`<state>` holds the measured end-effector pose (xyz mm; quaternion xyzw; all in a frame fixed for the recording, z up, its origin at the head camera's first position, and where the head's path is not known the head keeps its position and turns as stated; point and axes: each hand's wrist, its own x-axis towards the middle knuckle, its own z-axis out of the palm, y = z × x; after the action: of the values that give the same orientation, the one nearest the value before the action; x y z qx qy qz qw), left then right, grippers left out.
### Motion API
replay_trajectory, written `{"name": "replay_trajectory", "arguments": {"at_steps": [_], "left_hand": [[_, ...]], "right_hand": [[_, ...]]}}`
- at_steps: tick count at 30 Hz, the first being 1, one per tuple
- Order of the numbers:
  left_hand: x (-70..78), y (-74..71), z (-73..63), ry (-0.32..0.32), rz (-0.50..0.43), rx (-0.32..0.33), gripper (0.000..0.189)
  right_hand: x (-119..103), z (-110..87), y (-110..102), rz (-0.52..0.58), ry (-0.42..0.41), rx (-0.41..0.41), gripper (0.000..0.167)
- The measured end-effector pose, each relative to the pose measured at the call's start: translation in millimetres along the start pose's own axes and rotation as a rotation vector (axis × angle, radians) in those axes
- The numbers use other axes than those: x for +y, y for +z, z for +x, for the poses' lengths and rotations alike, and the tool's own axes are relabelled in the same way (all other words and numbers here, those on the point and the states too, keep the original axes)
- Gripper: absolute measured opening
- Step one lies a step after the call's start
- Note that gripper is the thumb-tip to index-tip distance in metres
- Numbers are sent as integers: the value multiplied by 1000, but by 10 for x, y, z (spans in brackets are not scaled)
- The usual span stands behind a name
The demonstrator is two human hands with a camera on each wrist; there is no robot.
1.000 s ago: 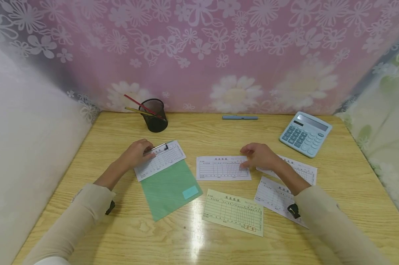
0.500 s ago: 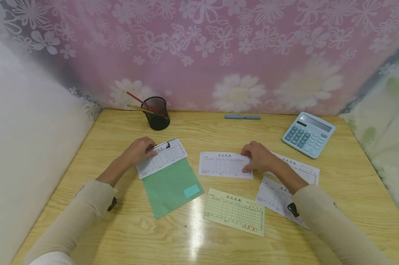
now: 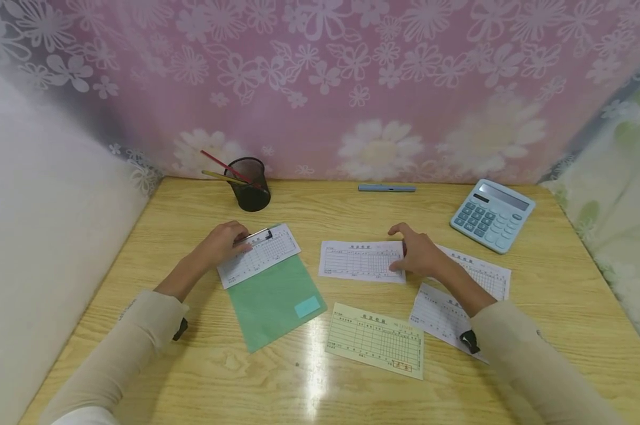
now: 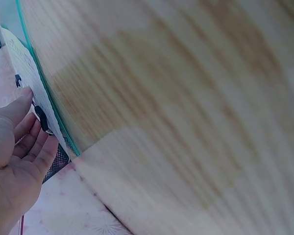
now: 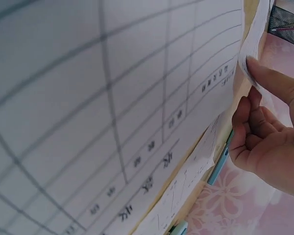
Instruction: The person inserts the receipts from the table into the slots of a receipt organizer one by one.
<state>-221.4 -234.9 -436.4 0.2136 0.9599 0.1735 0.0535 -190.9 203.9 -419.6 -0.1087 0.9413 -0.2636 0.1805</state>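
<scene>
My left hand [image 3: 221,243] grips the upper left edge of a green clip folder [image 3: 274,304]. In the left wrist view its thumb lies over the paper side, with the fingers by the black-ended metal clip [image 4: 40,117]. Under that clip sits a white receipt form [image 3: 269,252]. To the right, my right hand [image 3: 419,252] pinches the right end of another white receipt form [image 3: 351,264]. The right wrist view shows this form's edge [image 5: 247,56] bending between thumb and fingers. Closer to me lies a yellow receipt form [image 3: 373,341] with a red stamp.
Two more white forms, one upper [image 3: 479,273] and one lower [image 3: 440,313], lie under or beside my right forearm. A blue calculator [image 3: 492,216], a blue pen [image 3: 386,188] and a black mesh pen cup [image 3: 252,192] stand along the back of the wooden table [image 3: 208,378].
My right hand has taken hold of the middle white form, which has shifted slightly back and to the right. The left hand stays on the clip folder.
</scene>
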Motion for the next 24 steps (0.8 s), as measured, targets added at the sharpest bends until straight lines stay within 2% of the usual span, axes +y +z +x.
{"name": "replay_trajectory", "arguments": {"at_steps": [3, 8, 10, 16, 24], "left_hand": [[-6, 11, 4, -4, 3, -5, 31], [-7, 15, 13, -3, 7, -3, 31], [-2, 11, 9, 2, 6, 0, 31], [4, 7, -6, 10, 4, 7, 31], [-14, 25, 1, 4, 8, 9, 31]], "right_hand": [[20, 0, -15, 82, 11, 22, 66], [49, -8, -36, 131, 7, 50, 29], [59, -13, -39, 152, 13, 51, 22], [59, -29, -60, 173, 13, 74, 27], [48, -44, -79, 373, 93, -41, 32]]}}
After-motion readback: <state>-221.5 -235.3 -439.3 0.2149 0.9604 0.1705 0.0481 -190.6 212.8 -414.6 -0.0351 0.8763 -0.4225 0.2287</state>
